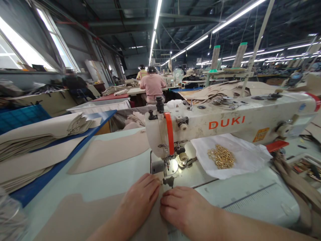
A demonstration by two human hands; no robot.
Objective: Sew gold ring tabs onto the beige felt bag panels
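Observation:
My left hand (139,201) lies flat, fingers stretched out, on a beige fabric piece (75,217) just in front of the presser foot (167,167) of a white DUKI sewing machine (225,122). My right hand (187,209) rests beside it with its fingers curled and pressed onto the fabric's edge. The fingertips of the two hands nearly touch below the needle. A second beige piece (110,150) lies flat on the table behind the left hand.
A white sheet (250,154) bearing a heap of small gold rings (221,157) lies under the machine arm. Stacked beige pieces (37,137) sit at the left on a blue-edged board. Beige straps (298,187) hang at the right. Other people sit at machines in the background.

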